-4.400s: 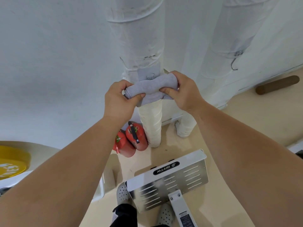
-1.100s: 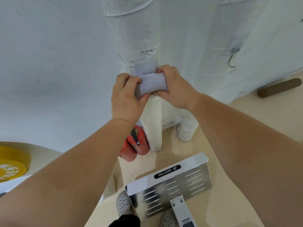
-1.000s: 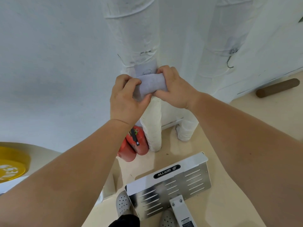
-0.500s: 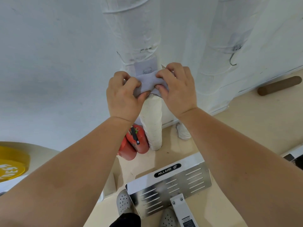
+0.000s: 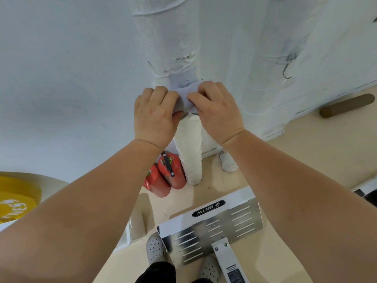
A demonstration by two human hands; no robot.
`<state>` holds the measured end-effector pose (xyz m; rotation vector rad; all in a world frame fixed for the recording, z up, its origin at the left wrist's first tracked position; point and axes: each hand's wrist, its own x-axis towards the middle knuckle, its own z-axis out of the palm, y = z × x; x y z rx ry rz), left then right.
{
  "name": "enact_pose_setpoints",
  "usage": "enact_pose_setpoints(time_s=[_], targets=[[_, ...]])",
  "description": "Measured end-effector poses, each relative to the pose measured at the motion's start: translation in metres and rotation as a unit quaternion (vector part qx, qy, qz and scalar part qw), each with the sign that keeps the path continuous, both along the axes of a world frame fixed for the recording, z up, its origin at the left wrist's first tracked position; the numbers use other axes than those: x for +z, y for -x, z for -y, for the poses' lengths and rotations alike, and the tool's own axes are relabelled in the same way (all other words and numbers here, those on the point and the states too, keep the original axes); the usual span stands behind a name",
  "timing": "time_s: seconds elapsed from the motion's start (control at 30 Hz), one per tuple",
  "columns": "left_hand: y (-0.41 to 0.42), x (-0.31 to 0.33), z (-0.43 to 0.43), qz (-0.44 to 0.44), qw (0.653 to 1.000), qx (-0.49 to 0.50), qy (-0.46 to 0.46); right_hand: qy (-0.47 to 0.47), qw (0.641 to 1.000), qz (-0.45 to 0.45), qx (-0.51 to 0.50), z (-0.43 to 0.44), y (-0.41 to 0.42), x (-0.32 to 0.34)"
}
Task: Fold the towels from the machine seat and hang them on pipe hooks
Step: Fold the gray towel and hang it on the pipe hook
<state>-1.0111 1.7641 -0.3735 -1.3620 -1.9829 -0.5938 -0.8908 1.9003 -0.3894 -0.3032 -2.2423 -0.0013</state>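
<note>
Both hands are up at the white wrapped pipe [image 5: 177, 37], bunched round a small folded grey towel [image 5: 184, 99]. The left hand [image 5: 155, 117] has its fingers curled over the towel's left end, and the right hand [image 5: 216, 113] pinches the other end. The towel sits squeezed between them, tight against the pipe. Can't tell if it's caught on anything behind. Off to the right of the right hand a metal hook [image 5: 286, 70] hangs on the next pipe [image 5: 281, 27]. Well below the hands, two red fire extinguishers [image 5: 169, 174] stand at the pipe's foot, near a shiny footplate [image 5: 212, 227].
</note>
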Motion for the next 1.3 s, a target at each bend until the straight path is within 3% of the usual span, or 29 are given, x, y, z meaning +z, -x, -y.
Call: enact_pose_setpoints(time_s=[0.17,0.43,0.63,0.83,1.3], targets=[[0.007,-0.005,-0.006,-0.031,0.999,-0.032,0.005,-0.006,0.998,0.024,0.058,-0.014,-0.003,0.001],[0.012,-0.011,-0.010,-0.054,0.997,-0.045,-0.035,0.013,1.000,-0.014,0.024,-0.017,0.012,-0.004],[0.004,-0.020,-0.007,-0.007,0.998,-0.038,-0.042,0.051,0.999,0.004,0.000,-0.005,0.009,-0.004],[-0.006,-0.012,0.005,0.005,1.000,-0.001,0.011,0.055,0.994,0.088,0.024,-0.009,-0.006,0.012],[-0.028,0.021,0.029,0.050,0.991,0.038,0.116,0.097,0.982,0.162,-0.031,0.019,-0.051,0.019]])
